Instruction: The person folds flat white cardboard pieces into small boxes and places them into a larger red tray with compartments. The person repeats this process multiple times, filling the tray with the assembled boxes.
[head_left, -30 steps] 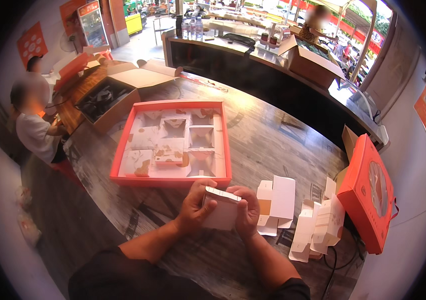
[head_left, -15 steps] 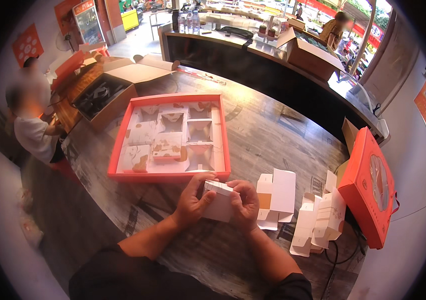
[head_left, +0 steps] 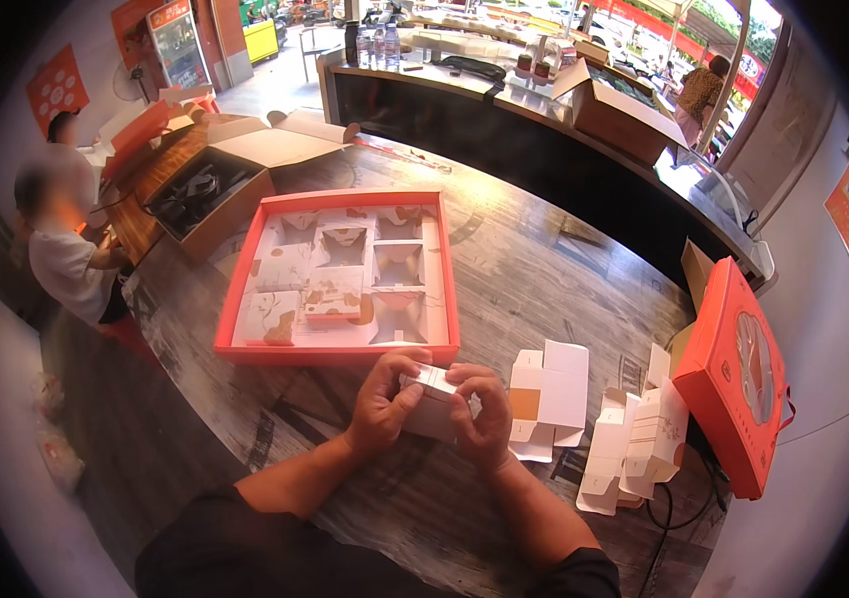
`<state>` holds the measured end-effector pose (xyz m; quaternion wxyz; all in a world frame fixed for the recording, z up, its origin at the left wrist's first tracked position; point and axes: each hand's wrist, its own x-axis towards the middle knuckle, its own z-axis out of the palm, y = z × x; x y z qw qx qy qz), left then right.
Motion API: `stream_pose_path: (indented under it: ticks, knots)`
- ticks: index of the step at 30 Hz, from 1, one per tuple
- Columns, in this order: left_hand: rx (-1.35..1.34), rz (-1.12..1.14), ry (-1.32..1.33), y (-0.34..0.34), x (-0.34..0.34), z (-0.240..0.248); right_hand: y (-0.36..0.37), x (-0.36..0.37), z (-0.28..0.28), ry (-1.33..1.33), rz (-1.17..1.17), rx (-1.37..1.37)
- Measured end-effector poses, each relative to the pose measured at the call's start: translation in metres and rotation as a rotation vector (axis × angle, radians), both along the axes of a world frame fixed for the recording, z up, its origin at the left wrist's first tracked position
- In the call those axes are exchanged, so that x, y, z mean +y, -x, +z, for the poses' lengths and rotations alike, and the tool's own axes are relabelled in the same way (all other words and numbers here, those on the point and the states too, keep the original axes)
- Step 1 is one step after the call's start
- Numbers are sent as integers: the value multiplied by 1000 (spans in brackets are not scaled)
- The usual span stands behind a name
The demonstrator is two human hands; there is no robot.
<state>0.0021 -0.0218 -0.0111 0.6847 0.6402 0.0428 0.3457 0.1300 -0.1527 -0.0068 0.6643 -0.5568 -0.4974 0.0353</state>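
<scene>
Between both hands, above the near side of the table, is a small white carton [head_left: 428, 421]. My left hand [head_left: 377, 407] grips its left side, with fingers behind and the thumb at the front upper edge. My right hand [head_left: 484, 424] is closed at the carton's upper right corner, fingers bent and thumb pressed in. Just beyond them lies an open red gift box [head_left: 450, 299] with a white and gold patterned insert. Square hollows show in this insert, and a small patterned box [head_left: 333, 301] stands up in its lower middle.
Unfolded white cartons [head_left: 564, 384] lie right of my hands, with more partly folded cartons [head_left: 634, 448] beside them. A red lid [head_left: 738, 384] with a round window leans at the right edge. An open brown box [head_left: 230, 214] stands far left, near two people.
My right hand's fingers have bent more and moved over the carton's upper right corner. The carton has tilted slightly. My left hand has hardly moved.
</scene>
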Motion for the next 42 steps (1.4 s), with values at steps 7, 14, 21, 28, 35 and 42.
stream_pose_path:
  ticks: [7, 14, 21, 28, 35, 42]
  knots:
    - [20, -28, -38, 2, 5, -2, -2, -1, 8, 30, -44, -79]
    - [66, 10, -439, -2, 14, 14, -6, -2, 4, 83, -41, -116]
    - [149, -70, -247, -1, 19, 4, -1, 1, -1, 132, -50, 35]
    - [166, -235, 161, 0, 8, 11, 3, -5, -11, 183, -46, 190]
    - [395, -451, 41, 14, 32, 24, -1, -1, 18, -90, -58, -450]
    - [115, -228, -292, 24, 39, 42, -6, 1, -8, -63, -107, -295]
